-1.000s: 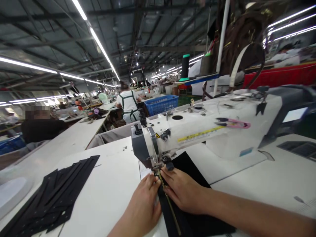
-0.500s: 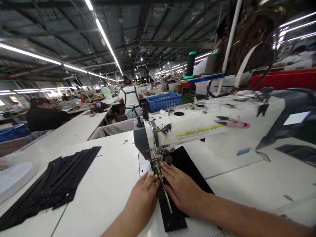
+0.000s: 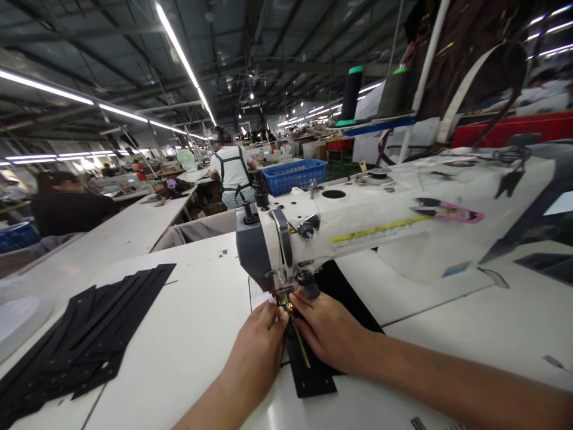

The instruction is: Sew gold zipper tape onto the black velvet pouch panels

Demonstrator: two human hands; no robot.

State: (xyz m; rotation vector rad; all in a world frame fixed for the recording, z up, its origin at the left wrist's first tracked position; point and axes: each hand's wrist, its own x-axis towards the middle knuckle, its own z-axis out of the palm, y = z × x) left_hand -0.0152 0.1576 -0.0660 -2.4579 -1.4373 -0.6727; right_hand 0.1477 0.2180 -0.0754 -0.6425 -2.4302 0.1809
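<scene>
— White rounded object (image 3: pixel 20 325) at the far left, cut off by the edge of view. Just right of that, a fanned pile of flat black strips (image 3: pixel 98 328), lying on the smooth white tabletop (image 3: pixel 192 316).

— And farther back?

— A person in a dark top (image 3: pixel 71 206); more to the right, a person in a white top with green straps (image 3: pixel 235 170), back turned; then a blue slatted plastic basket (image 3: pixel 295 177). All well apart from the work.

— Nearer in: the bare left hand (image 3: pixel 258 337)?

— Bent at the fingers, tips bunched at the left edge of a narrow black cloth strip with a gold-coloured metal zip (image 3: pixel 313 384). Pinching or only pressing: cannot tell.

— Place of that strip?

— On the tabletop between both hands, far end under the head of a white-and-grey sewing machine (image 3: pixel 385 221), near end in plain sight.

— Anything in the way?

— A dark round knob (image 3: pixel 311 291) and metal parts above the far end; fingers over both edges.

— And the bare right hand (image 3: pixel 333 331)?

— Laid across the strip's right side and a wide black cloth (image 3: pixel 351 292), hiding much of both. Grip underneath hidden, so cannot tell.

— Farther right?

— Behind, a black thread cone with green ends (image 3: pixel 350 95); on the machine's arm, a yellow measuring tape (image 3: pixel 380 230) and pink-handled snips with dark blades (image 3: pixel 447 210); last, a long red bin (image 3: pixel 514 127).
</scene>
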